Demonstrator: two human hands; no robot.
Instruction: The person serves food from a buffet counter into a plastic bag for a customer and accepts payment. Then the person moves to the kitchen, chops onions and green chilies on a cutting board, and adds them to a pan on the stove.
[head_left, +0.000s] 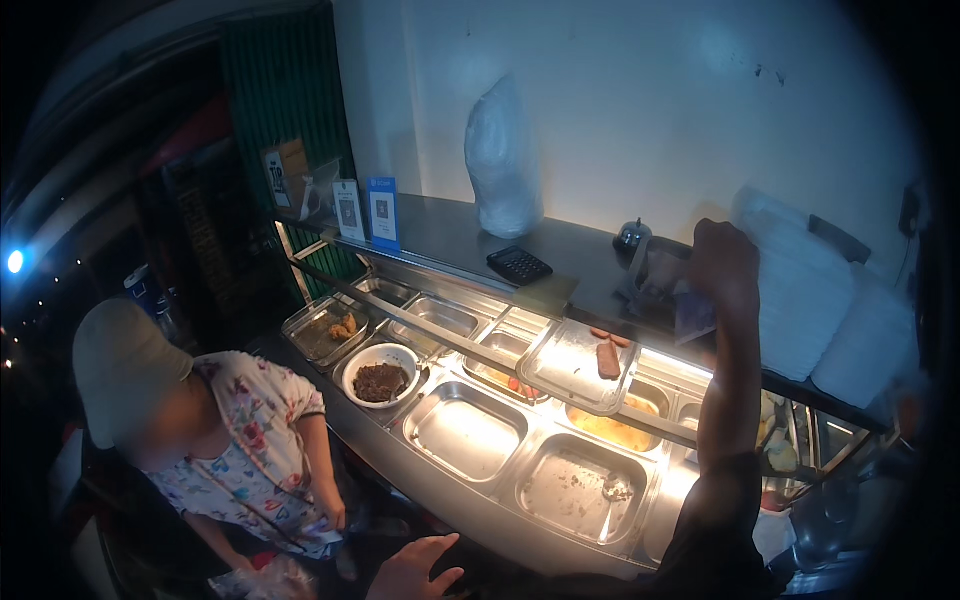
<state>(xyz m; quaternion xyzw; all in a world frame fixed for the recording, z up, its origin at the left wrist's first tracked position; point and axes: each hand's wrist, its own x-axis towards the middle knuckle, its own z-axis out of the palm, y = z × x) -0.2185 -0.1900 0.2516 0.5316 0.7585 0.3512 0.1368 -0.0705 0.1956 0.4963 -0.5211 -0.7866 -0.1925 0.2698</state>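
My right hand is raised over the upper metal shelf, its wrist bent and its fingertips hidden. Beside it is a dark open holder with small packets. Low in the view, my left hand has its fingers apart and nothing visible in it. Under the shelf, a lit food warmer holds steel pans, among them a bare one and one with scraps and a serving spoon. A white bowl contains dark cooked food. A glass tray of reddish-brown food pieces rests above the pans.
A person in a cap and floral top stands at the left, a plastic bag by one hand. The shelf bears a calculator, a call bell, a tall plastic-wrapped bundle, stacked white foam containers and stands with printed codes.
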